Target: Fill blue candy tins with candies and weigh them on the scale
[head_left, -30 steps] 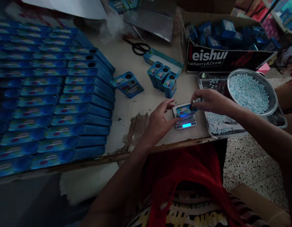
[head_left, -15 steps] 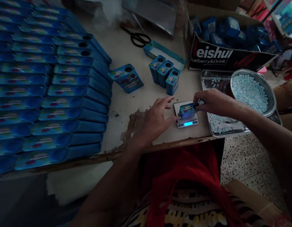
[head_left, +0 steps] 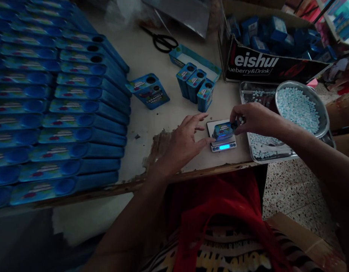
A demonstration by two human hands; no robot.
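Note:
A small blue candy box (head_left: 222,130) lies on the digital scale (head_left: 223,147), whose display glows blue. My right hand (head_left: 247,117) is closed around several pale blue candies, with its fingertips at the box's right end. To the left of the scale, my left hand (head_left: 188,139) is held with fingers spread; its thumb tip reaches the scale's left side near the box, and whether it touches is hard to tell. A steel bowl (head_left: 325,122) heaped with pale candies rests on a metal tray (head_left: 245,90) holding more loose ones.
Rows of blue boxes (head_left: 86,121) fill the table's left side. Several boxes (head_left: 196,81) stand by an open display carton (head_left: 216,70), and another box (head_left: 151,91) stands apart. Black scissors (head_left: 164,42) lie behind. A cardboard box (head_left: 276,64) holds more blue boxes.
My right fingers have shifted slightly at the box's right end, still holding candies. My left hand stays nearly in place. The whole view has moved a little.

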